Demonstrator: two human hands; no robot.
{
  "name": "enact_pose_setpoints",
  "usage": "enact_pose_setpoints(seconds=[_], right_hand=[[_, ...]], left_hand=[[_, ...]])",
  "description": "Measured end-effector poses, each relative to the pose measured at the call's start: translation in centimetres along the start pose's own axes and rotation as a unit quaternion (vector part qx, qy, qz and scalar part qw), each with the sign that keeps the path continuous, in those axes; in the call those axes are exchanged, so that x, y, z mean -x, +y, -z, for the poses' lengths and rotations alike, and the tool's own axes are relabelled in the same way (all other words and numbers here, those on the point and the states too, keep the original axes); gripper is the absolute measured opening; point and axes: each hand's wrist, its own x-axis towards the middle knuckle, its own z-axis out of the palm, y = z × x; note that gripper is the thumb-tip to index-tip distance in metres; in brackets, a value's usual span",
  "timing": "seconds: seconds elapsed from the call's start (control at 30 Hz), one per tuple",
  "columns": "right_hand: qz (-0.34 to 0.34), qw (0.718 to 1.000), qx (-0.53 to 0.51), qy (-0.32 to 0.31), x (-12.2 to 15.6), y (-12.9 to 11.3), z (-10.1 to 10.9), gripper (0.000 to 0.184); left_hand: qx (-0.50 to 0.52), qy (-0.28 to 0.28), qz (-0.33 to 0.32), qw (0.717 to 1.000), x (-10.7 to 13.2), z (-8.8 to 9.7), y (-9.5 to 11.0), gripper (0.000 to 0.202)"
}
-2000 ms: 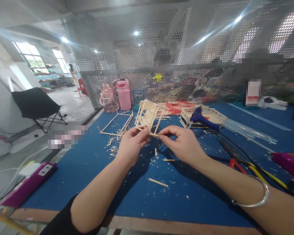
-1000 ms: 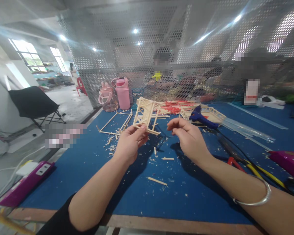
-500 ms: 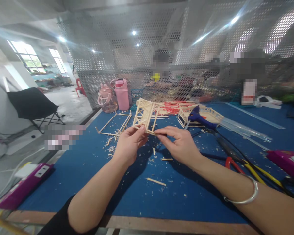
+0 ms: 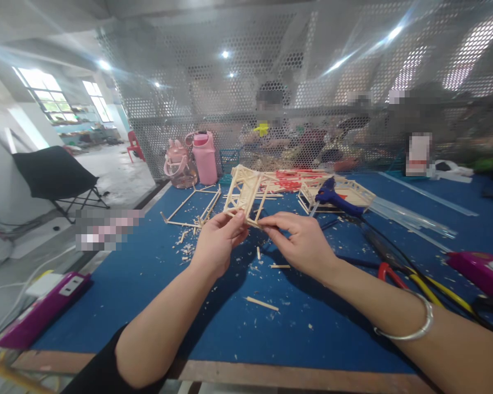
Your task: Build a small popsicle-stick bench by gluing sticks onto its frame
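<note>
Stick model (image 4: 244, 189) tilted over the surface's far half

Far left corner: a pink bottle (image 4: 204, 158). The left hand (image 4: 217, 241) pinches the stick model's near end; the right hand (image 4: 299, 238) nips its right corner, though fingertips hide the exact spot. A blue glue gun (image 4: 340, 200) lies further right.

The left hand (image 4: 217, 242) grips the lower edge of a tilted stick frame (image 4: 245, 189), while the right hand (image 4: 304, 239), with a silver bangle (image 4: 427, 324) on its forearm, pinches the frame's lower right corner. On the blue tabletop (image 4: 148, 312), an open stick outline (image 4: 184, 224) lies to the left. A blue glue gun (image 4: 340, 201) and clear rods (image 4: 413, 216) lie to the right. Behind stand 2 pink bottles (image 4: 205, 160), side by side, before a perforated screen (image 4: 225, 101).
</note>
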Motion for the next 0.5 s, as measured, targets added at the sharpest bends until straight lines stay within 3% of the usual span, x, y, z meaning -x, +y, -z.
enact_pose_setpoints(seconds=[0.17, 0.37, 0.5], right_hand=[[-0.009, 1.0, -0.015, -0.002, 0.0, -0.2, 0.2, 0.02], [-0.145, 0.978, -0.111, 0.106, 0.1, 0.5, 0.9, 0.022], [-0.166, 0.972, -0.145, 0.086, 0.2, 1.1, 0.7, 0.016]], left_hand=[[0.006, 0.002, -0.001, 1.0, 0.0, 0.0, 0.0, 0.028], [0.002, 0.01, -0.002, 1.0, 0.0, 0.1, 0.6, 0.023], [0.0, 0.008, -0.008, 1.0, 0.0, 0.1, 0.6, 0.025]])
